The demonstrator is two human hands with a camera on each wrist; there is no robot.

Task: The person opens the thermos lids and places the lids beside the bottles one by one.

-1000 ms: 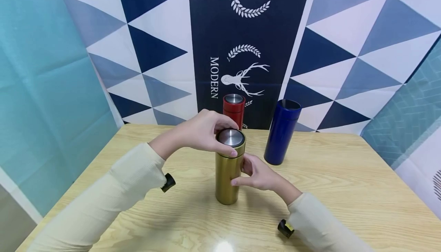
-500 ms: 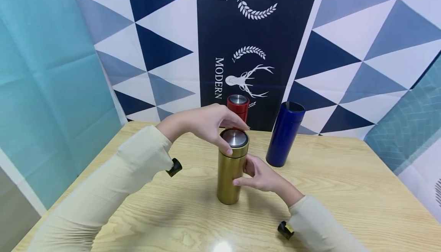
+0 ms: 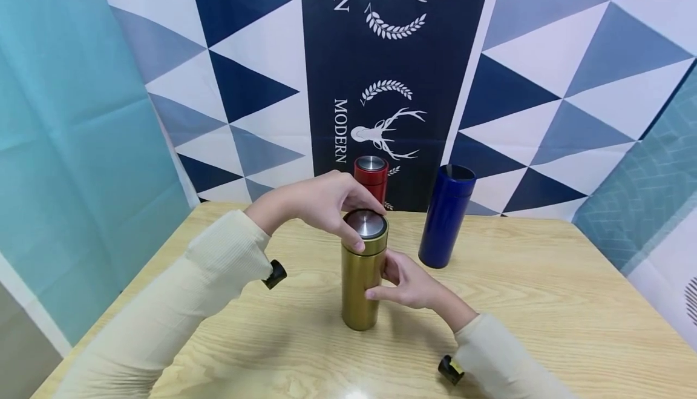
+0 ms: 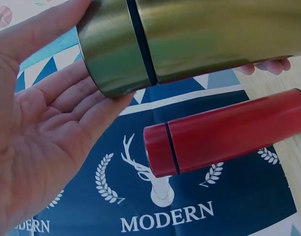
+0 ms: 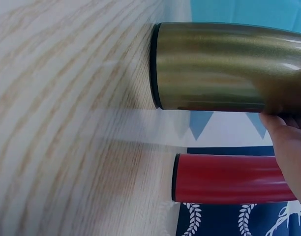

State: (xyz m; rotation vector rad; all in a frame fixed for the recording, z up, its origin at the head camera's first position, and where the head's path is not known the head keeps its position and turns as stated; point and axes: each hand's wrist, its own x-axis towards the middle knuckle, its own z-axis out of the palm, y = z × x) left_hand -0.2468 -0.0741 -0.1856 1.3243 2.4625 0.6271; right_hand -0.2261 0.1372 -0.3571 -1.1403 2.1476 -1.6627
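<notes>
A gold thermos flask (image 3: 355, 293) stands upright on the table, its lid (image 3: 366, 224) topped by a silver disc and in place on the body. From above, my left hand (image 3: 321, 202) grips the lid, thumb on the near side and fingertips on the far side. My right hand (image 3: 411, 284) holds the flask's body from the right. In the left wrist view a dark band separates the lid (image 4: 111, 54) from the body; the left hand (image 4: 32, 128) spans the lid. The right wrist view shows the flask's black base (image 5: 154, 66) on the wood.
Behind the gold flask stands a red thermos (image 3: 371, 180), partly hidden by it. A blue thermos (image 3: 448, 220), open at the top with a dark inside, is at the back right. Patterned cloth (image 3: 392, 54) hangs behind the wooden table (image 3: 517, 278).
The left fingers lifted and loosened around the lid, then came back down onto its rim. The right hand kept its hold on the body. The head view shifted slightly.
</notes>
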